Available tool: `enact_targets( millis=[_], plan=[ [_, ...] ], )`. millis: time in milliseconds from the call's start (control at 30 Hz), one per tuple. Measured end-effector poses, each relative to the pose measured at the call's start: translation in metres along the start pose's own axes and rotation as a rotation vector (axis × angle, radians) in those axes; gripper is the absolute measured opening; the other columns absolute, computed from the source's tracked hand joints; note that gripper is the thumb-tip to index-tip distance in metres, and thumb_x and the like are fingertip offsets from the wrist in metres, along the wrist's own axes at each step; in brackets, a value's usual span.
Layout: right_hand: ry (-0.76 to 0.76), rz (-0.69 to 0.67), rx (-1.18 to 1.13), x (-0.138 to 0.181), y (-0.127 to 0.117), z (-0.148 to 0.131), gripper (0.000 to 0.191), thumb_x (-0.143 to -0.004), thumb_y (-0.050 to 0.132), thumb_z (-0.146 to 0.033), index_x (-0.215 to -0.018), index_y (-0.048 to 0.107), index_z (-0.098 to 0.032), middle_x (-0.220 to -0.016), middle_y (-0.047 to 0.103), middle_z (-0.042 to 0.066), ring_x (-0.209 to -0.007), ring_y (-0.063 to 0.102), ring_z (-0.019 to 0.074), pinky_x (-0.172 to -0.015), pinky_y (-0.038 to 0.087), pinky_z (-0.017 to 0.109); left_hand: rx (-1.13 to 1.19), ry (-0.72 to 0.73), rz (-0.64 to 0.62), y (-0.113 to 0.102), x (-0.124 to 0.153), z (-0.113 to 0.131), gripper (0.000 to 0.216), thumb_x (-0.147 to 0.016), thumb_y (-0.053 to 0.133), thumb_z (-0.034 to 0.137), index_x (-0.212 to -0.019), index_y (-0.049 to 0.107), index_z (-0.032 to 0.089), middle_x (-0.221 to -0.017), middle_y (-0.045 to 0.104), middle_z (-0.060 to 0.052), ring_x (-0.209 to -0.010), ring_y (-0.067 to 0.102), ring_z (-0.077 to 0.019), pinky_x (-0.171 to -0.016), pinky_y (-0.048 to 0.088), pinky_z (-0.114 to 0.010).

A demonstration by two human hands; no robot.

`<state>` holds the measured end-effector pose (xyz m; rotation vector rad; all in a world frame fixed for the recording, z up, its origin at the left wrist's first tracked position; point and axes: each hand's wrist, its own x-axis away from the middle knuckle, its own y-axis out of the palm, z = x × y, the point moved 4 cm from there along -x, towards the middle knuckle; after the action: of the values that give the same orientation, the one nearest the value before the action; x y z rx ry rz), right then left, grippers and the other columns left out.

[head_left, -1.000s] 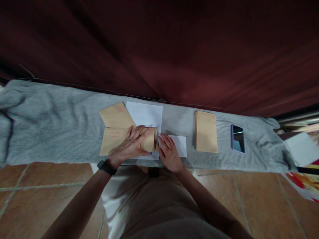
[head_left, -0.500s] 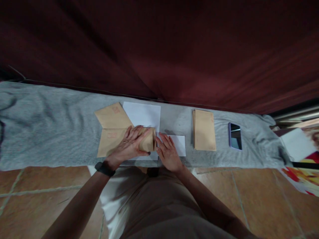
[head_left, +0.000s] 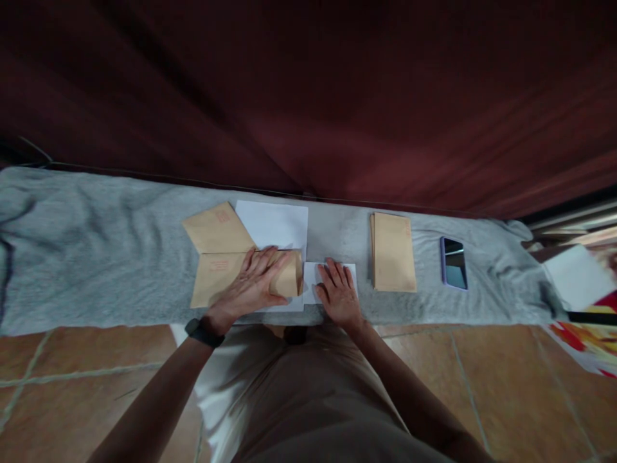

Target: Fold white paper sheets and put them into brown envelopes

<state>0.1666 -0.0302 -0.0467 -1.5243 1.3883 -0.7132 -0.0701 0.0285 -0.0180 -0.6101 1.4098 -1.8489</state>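
My left hand, with a dark band on its wrist, lies flat and spread over a brown envelope whose right end stands slightly raised. Under and left of that hand is another brown envelope with red print. A third brown envelope lies tilted above it. White paper sheets show behind and beneath the envelopes. My right hand rests with fingers extended on a small folded white paper, just right of the raised envelope end. Neither hand grips anything.
A stack of brown envelopes lies right of my right hand. Beyond it is a phone in a purple case. Grey cloth covers the narrow table, with a dark red curtain along its far side.
My right hand has moved right, away from the envelope's raised end and onto the white paper. My left hand stays spread on the envelope.
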Motion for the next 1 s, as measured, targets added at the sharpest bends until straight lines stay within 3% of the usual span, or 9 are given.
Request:
enact_targets(
  millis=[100,200,333,433,633,833,1000],
  plan=[
    [0.007,0.055,-0.25,-0.008,-0.01,-0.005,0.048,-0.104,0.042,-0.025,-0.151,0.05,-0.018,-0.161,0.042,0.013,-0.151,0.036,0.0247,-0.123,0.036,0.049,-0.019,0.006,0.001,0.0,-0.001,0.002,0.119,-0.074,0.08,0.056,-0.165,0.011,0.02,-0.165,0.03,-0.021,-0.156,0.022,-0.0375,-0.127,0.011,-0.06],
    [0.045,0.039,-0.54,-0.019,-0.01,-0.017,0.046,-0.102,0.045,-0.025,-0.147,0.054,-0.022,-0.152,0.054,0.011,-0.14,0.052,0.0222,-0.118,0.044,0.042,-0.039,0.015,0.009,-0.002,-0.002,0.005,0.118,-0.074,0.08,0.056,-0.165,0.014,0.019,-0.165,0.031,-0.021,-0.155,0.023,-0.0383,-0.127,0.011,-0.061],
    [0.203,-0.073,-0.916,-0.035,0.014,-0.03,0.044,-0.097,0.051,-0.03,-0.139,0.06,-0.024,-0.127,0.07,0.01,-0.111,0.069,0.0223,-0.098,0.057,0.039,-0.058,0.008,0.038,-0.006,-0.002,0.008,0.116,-0.074,0.081,0.055,-0.164,0.018,0.018,-0.164,0.033,-0.022,-0.154,0.026,-0.0396,-0.126,0.012,-0.061],
    [0.28,-0.109,-1.115,-0.045,0.031,-0.031,0.04,-0.092,0.059,-0.036,-0.131,0.065,-0.025,-0.119,0.073,0.008,-0.108,0.069,0.0217,-0.096,0.056,0.038,-0.048,-0.003,0.059,-0.007,-0.001,0.008,0.116,-0.073,0.081,0.055,-0.164,0.019,0.018,-0.163,0.034,-0.022,-0.154,0.027,-0.0398,-0.126,0.013,-0.062],
    [0.372,-0.145,-1.198,-0.059,0.029,-0.028,0.028,-0.084,0.068,-0.042,-0.105,0.074,-0.024,-0.105,0.075,0.003,-0.097,0.068,0.0197,-0.089,0.054,0.033,-0.028,0.02,0.061,-0.008,-0.001,0.01,0.115,-0.072,0.083,0.052,-0.164,0.022,0.018,-0.164,0.033,-0.022,-0.154,0.025,-0.0401,-0.127,0.013,-0.062],
    [0.457,-0.261,-1.397,-0.067,0.029,-0.047,0.037,-0.073,0.076,-0.05,-0.095,0.072,-0.021,-0.093,0.073,0.001,-0.083,0.063,0.0175,-0.071,0.05,0.026,-0.012,0.032,0.051,-0.011,-0.006,0.016,0.113,-0.072,0.085,0.047,-0.164,0.022,0.023,-0.164,0.035,-0.019,-0.154,0.027,-0.0385,-0.127,0.011,-0.062],
    [0.529,-0.296,-1.441,-0.069,0.03,-0.049,0.039,-0.064,0.082,-0.053,-0.081,0.068,-0.02,-0.082,0.071,0.0,-0.072,0.059,0.0149,-0.064,0.047,0.024,-0.021,0.008,-0.011,-0.013,0.001,0.006,0.115,-0.074,0.082,0.05,-0.164,0.018,0.023,-0.17,0.02,-0.018,-0.157,0.018,-0.0376,-0.126,0.009,-0.062]
  ],
)
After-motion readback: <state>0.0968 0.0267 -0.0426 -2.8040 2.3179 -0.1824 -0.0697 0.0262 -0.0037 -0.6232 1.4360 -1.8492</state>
